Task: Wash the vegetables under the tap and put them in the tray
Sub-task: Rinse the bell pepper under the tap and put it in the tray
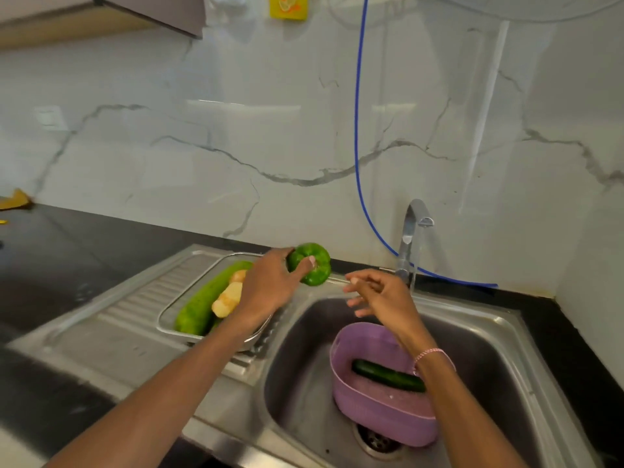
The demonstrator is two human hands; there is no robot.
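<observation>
Green pepper (312, 263) in left hand (266, 287) (above tray (165, 324))

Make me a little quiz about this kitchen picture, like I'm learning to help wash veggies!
1. True or false: the left hand grips the green pepper.
2. Where does the dark cucumber lie? A) in the metal tray B) in the purple basket C) in the right hand
3. Fill the gap: water is running from the ___ into the sink.

Key: 1 true. 2 B. 3 tap.
</observation>
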